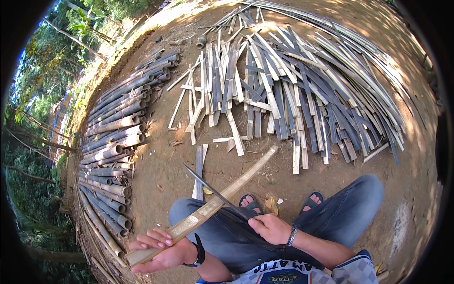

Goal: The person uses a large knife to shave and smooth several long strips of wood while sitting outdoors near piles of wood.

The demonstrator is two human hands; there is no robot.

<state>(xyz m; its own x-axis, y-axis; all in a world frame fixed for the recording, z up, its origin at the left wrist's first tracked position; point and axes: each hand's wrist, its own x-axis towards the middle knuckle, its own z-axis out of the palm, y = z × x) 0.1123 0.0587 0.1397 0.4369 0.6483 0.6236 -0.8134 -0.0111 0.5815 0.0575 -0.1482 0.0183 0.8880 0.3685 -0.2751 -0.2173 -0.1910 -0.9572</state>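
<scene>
Bamboo strip [204, 212] slanting across left knee [181, 207], probably feeling light, stiff, sharp-edged; broad near end seemingly offering best hold. Left hand's [177, 255] fingers clasping that end; right hand's [272, 229] clamping knife [203, 182]. Fist hiding handle; exact blade contact looking unclear.

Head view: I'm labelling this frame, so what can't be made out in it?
In the head view:
- Knife: held end hidden by the right hand.
- Strip: underside turned away from the camera.
- Pile: lower layers covered by the pieces on top.
- Shirt: cut off by the lower edge.
</scene>
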